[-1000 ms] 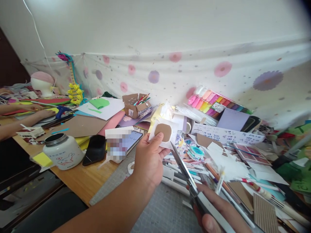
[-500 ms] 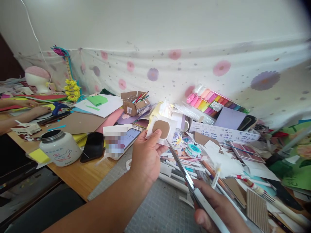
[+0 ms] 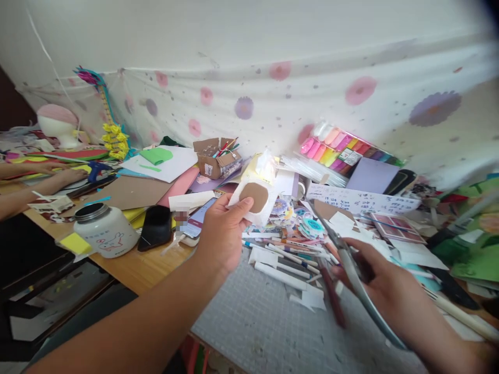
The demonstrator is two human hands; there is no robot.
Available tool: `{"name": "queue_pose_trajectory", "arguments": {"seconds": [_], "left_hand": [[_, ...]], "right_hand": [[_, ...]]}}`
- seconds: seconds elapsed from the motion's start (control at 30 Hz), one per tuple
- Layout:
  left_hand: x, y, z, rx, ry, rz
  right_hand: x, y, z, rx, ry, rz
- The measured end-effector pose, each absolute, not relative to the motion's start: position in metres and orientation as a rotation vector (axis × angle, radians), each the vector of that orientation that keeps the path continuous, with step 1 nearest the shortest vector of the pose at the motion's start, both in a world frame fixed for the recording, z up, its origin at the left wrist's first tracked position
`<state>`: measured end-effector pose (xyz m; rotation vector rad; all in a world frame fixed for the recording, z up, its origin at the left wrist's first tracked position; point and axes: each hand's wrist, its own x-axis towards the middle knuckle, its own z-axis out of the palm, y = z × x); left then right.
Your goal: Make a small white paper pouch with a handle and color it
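Between thumb and fingers, my left hand pinches a small white sheet with a rounded brown cardboard piece lying on it. The thumb presses on the cardboard. To the right, my right hand is closed around metal scissors, blurred by motion, whose blades point up and left, apart from the sheet. A dark red, stick-like shape shows just left of the scissors; I cannot tell whether it belongs to them. Below the hands lies a grey cutting mat.
Pens and paper scraps crowd the mat's far side. A white jar, a black phone and a lit phone stand left. Behind are a box of pencils and coloured clay packs. Another person's hands are far left.
The scissors' tip was at the edge of the white sheet; my right hand has drawn them away to the right. My left hand still holds the sheet, now slightly further left in view.
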<state>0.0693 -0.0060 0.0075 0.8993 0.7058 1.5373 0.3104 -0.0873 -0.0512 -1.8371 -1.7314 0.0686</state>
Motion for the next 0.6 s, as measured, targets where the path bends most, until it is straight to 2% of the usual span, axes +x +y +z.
{"name": "queue_pose_trajectory", "arguments": {"seconds": [0.1, 0.2, 0.43, 0.6], "left_hand": [[0.054, -0.016, -0.003, 1.002, 0.869, 1.367], [0.04, -0.025, -0.019, 1.034, 0.994, 1.138], [0.044, -0.03, -0.041, 1.138, 1.081, 0.981], [0.05, -0.034, -0.042, 1.16, 1.107, 0.931]], "right_hand": [[0.352, -0.086, -0.058, -2.266, -1.791, -0.117], [0.384, -0.09, -0.076, -2.458, -1.761, -0.109], [0.385, -0.1, -0.086, -2.443, -1.804, -0.182], [0.381, -0.155, -0.092, -2.239, -1.815, -0.314]]}}
